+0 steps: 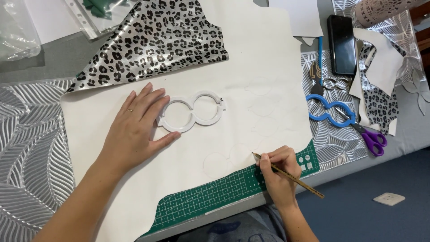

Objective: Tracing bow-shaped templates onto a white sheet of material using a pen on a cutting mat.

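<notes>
grey table, green cutting mat, silver sheets

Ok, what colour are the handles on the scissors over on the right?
Purple handles on the scissors, clearest in the head view.

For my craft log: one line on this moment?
left hand: on white template | right hand: holds pencil | under: cream sheet

Two double-ring templates (one white, one blue), one pencil, one scissors, one phone.
</notes>
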